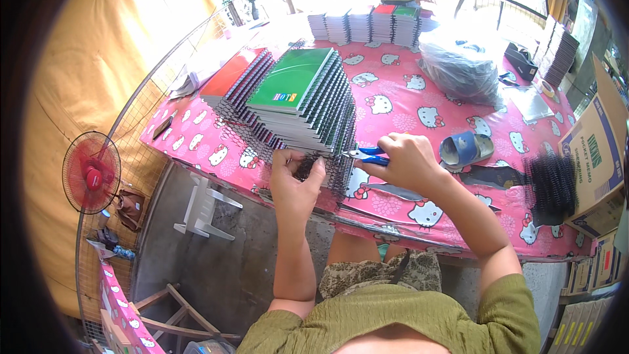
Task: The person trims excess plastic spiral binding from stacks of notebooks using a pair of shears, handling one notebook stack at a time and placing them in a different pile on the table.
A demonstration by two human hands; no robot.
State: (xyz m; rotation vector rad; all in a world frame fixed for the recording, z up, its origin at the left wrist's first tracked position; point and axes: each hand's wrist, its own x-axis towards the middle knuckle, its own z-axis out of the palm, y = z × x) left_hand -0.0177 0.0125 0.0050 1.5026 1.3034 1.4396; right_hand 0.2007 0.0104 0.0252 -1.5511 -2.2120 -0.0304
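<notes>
Between hands [354, 170]: notebook stack [308, 115] (spiral edge pinched left), blue pliers [368, 155] right.

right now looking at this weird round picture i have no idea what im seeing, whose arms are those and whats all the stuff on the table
The picture comes from a wide fisheye camera worn on a person's head, looking down, so edges bend. The two arms from the bottom are that person's own. The left hand steadies the wire spiral edge of a fanned stack of notebooks, the top one green. The right hand holds blue-handled pliers at the spirals. They lie on a table with a pink cartoon-cat cloth. Also there: a blue tape roll, a plastic bag, black spiral coils, more notebook piles. Another person stands at the far end.
</notes>
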